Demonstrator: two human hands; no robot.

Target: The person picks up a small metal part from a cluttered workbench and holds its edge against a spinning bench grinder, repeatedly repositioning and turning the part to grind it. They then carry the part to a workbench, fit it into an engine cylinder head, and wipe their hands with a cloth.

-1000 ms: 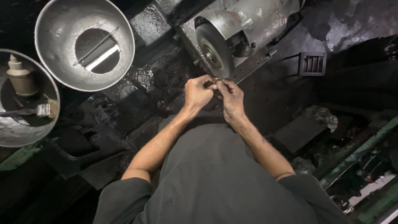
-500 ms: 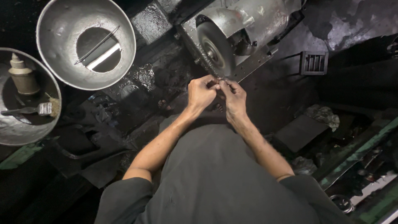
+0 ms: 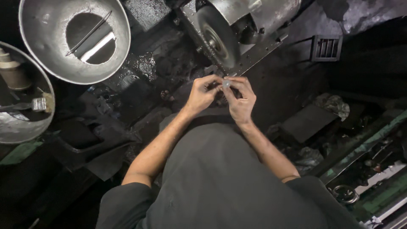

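A small pale, rounded piece is pinched between the fingertips of both hands, just below the grinding wheel. The left hand is closed on it from the left side, thumb and forefinger meeting at the piece; the right hand is curled on it from the right, its fingers bent inward. What the piece is made of cannot be told, as it is too small.

The piece is held a little short of the wheel's rim, not touching it, so the step in hand is judged to be a check or a re-gripping of the piece between passes at the wheel. Whether the wheel is turning cannot be seen.

A further pass would call for a firm two-handed pinch and a slow advance upward and slightly left, with fingertips kept clear of the rim.

Far to the left of the left hand a large metal bowl is seen, and beyond it a second basin with a brush in it.
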